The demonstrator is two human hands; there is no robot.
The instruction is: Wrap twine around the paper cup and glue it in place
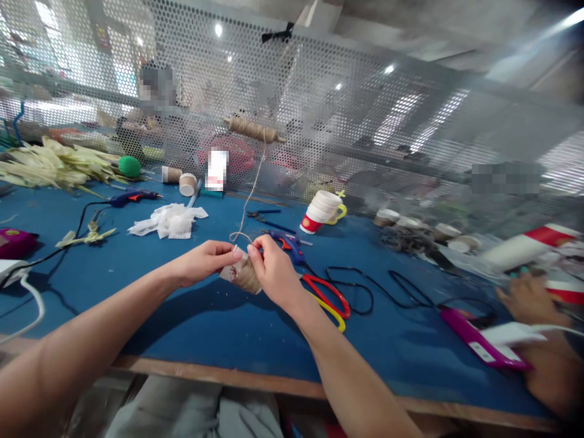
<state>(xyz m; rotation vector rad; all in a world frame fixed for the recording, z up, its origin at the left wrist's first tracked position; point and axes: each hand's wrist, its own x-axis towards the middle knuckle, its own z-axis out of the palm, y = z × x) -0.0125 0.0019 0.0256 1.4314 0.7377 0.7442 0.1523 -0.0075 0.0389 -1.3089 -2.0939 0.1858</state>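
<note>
Over the middle of the blue table, both of my hands are closed at a small paper cup [227, 274] with a print on its pale side. Brown twine [249, 278] is wound around part of the cup. My left hand [208, 260] pinches the cup at its rim. My right hand [272, 267] pinches the strand of twine beside the cup, and its fingers hide part of the wrapped side. From there the strand loops and rises to a twine spool [253, 129] hung on the mesh panel.
Red and yellow scissors [326, 295] and a blue glue gun [292, 244] lie right of my hands. Stacked paper cups [319, 211] stand behind, white tissue [170, 220] lies left. Cables cross the right side to a purple power strip [483, 340], near another person's hand [531, 301].
</note>
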